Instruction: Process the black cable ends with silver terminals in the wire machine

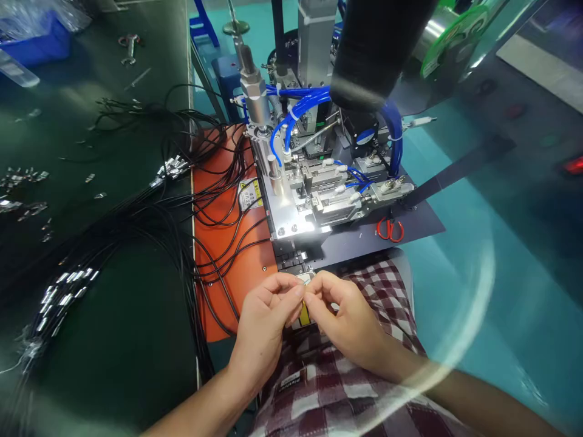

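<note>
- Upper left of the frame, I see a blue plastic bin (43, 44) under crinkled clear film, on a smooth dark green worktop (122, 340).
- At the left edge lie small shiny metal pieces (22, 177), loosely scattered.
- Lower left, a bundle of slim black cables (132, 233) fans out, bright metal tips grouped at its ends.
- Left of centre, some cables curve over a flat orange-red plate (232, 261).
- Bottom centre, my left hand (266, 325) has thumb and index fingers pressed together.
- Just beside those fingertips shows a thin pale piece (306, 281); it's too small for me to identify, and I can't tell which hand grips it.
- Above it stands a machine (291, 209) of polished, blocky metal with glossy blue tubing.
- My right hand (348, 315) mirrors the pinch, its fingertips meeting the left's.
- Right of centre, scissors (399, 232) show red looped handles.
- Upper right, a green-rimmed spool (428, 64) carries silvery wire.
</note>
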Demonstrator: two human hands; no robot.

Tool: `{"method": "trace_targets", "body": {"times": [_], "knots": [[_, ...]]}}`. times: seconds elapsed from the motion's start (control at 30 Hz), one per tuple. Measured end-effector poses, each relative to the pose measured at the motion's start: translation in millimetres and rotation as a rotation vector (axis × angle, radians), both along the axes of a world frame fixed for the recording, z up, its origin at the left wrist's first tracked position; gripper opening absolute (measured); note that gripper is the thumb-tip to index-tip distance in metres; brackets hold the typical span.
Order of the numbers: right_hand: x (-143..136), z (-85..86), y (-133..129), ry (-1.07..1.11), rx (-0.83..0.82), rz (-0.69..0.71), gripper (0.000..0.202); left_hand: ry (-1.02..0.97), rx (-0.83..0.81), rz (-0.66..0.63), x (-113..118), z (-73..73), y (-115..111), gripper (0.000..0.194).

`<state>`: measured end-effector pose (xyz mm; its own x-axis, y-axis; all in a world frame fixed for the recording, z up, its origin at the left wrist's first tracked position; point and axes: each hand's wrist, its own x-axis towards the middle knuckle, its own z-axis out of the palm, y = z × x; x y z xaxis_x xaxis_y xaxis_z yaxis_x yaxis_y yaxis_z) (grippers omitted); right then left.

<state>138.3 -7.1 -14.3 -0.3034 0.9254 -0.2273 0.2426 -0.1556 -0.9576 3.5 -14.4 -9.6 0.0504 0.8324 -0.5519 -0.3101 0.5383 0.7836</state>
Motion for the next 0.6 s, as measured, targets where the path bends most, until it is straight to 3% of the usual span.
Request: {"method": "trace_targets", "body": {"times": [0.17,0.27,0.4,0.6], "knots": [[0,1.7,3,-0.076,0.052,0.044,0.018,0.024,-0.013,0.023,-1,-3.7,2,0.019],[9,1.1,11,-0.001,-0.039,0.099,0.015,0.004,-0.024,0.003,-1,-1.4,4,0.019],[19,0.1,21,0.108,-0.160,0.013,0.011,-0.007,-0.023,-0.037,-2,1.3,5,0.018],[14,-1.6,24,0.189,-0.214,-0.046,0.009,0.015,-0.034,-0.060,0,2.2,5,0.020]]}}
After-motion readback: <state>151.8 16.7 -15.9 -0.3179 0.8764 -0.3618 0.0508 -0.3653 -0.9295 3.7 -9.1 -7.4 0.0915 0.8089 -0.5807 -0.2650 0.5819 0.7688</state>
